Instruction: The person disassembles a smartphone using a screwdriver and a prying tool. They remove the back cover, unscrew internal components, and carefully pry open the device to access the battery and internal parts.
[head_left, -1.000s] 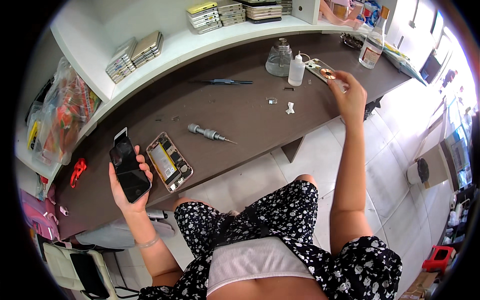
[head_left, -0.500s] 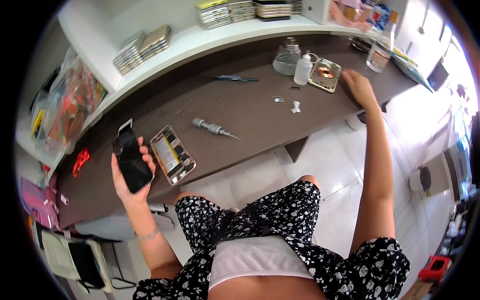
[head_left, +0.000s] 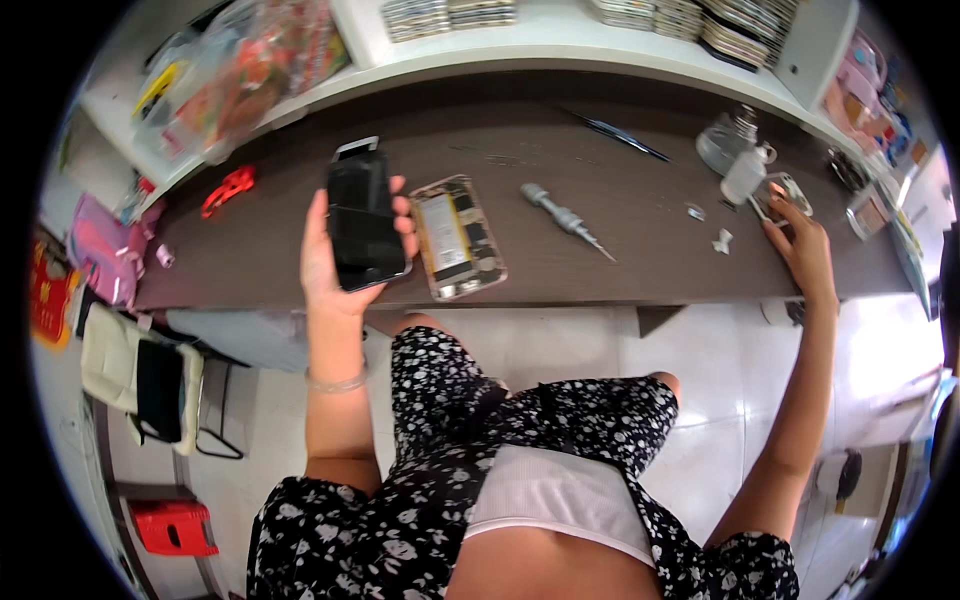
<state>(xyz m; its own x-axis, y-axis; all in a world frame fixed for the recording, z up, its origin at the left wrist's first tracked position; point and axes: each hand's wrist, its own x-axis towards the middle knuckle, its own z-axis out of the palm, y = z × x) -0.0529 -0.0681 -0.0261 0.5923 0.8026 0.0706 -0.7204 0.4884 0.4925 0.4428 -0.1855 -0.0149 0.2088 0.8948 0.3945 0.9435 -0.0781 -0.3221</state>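
My left hand (head_left: 320,270) is wrapped round a black phone screen (head_left: 365,225), with a pale piece (head_left: 357,146) showing beyond its top edge. Just right of it lies an opened phone (head_left: 445,235), battery exposed. My right hand (head_left: 805,245) has bent fingers at a pale phone back housing (head_left: 795,200) beside the squeeze bottle (head_left: 744,178); what they grip is unclear. A glass jar (head_left: 723,142) stands behind that bottle. A grey screwdriver (head_left: 567,221) lies mid-desk, dark blue tweezers (head_left: 625,135) behind it and a small white scrap (head_left: 722,242) nearer my right hand.
A curved white shelf (head_left: 560,45) holds stacked phones (head_left: 417,20) and plastic bags (head_left: 240,80). Red scissors or straps (head_left: 228,190) lie at the desk's left, near a pink bag (head_left: 105,245). A chair (head_left: 110,370) and red stool (head_left: 170,525) are at lower left.
The view has swung leftward. My right hand has shifted from the housing's right side onto it, fingers now over it. My left hand still holds the black screen.
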